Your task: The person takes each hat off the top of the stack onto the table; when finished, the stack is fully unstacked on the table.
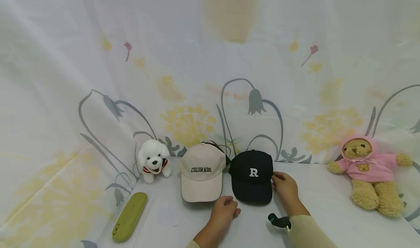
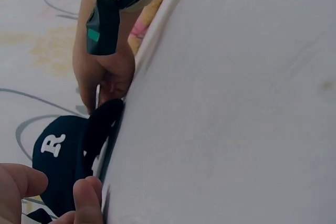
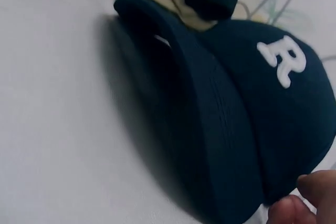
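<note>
A black baseball cap with a white letter R sits on the white table, brim toward me. My right hand is at the cap's right edge, where thumb and finger pinch it beside the brim; the right wrist view shows these fingertips close up. Just in front of the caps, my left hand hovers low with loosely bent fingers and holds nothing. To the left of the black cap, a beige cap lettered COLORADO stands close against it.
A white plush dog sits at the back left, with a green glasses case in front of it. At the far right leans a teddy bear in a pink hoodie. A flowered cloth hangs behind.
</note>
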### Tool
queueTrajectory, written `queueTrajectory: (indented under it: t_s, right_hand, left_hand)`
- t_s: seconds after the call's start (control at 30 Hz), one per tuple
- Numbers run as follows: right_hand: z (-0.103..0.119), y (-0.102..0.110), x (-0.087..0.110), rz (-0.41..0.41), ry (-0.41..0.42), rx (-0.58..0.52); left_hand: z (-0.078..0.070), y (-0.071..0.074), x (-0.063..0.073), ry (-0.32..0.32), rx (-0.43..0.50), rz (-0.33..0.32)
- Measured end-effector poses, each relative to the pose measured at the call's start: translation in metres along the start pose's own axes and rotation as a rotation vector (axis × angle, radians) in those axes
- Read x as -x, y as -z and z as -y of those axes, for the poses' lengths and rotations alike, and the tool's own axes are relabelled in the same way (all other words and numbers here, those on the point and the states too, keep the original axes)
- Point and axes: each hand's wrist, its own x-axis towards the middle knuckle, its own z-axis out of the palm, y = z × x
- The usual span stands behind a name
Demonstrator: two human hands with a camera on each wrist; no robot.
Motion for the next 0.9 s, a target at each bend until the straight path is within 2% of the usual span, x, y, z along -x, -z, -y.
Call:
queueTrajectory:
  t_s: [0.1,0.3,0.47,0.6,0.73,0.9]
  right_hand:
    - [0.006,-0.001,0.008,-0.018,0.011,0.001]
    - [0.026,-0.007,0.024,-0.009,0.058,0.026]
    - [0.039,-0.018,0.036,0.011,0.106,0.052]
    - [0.042,-0.033,0.042,0.030,0.154,0.039]
    - [0.043,-0.048,0.047,0.054,0.185,0.015]
    - [0.045,-0.070,0.050,0.077,0.217,-0.008]
  left_hand:
    - [-0.001,0.005,0.007,0.036,-0.016,0.001]
    - [-0.002,0.018,0.022,0.034,-0.066,-0.008]
    - [-0.001,0.037,0.029,0.049,-0.073,-0.018]
    - [0.000,0.053,0.036,0.054,-0.075,-0.053]
    - [0.001,0.066,0.040,0.076,-0.046,-0.089]
    - [-0.001,0.084,0.041,0.096,0.048,-0.103]
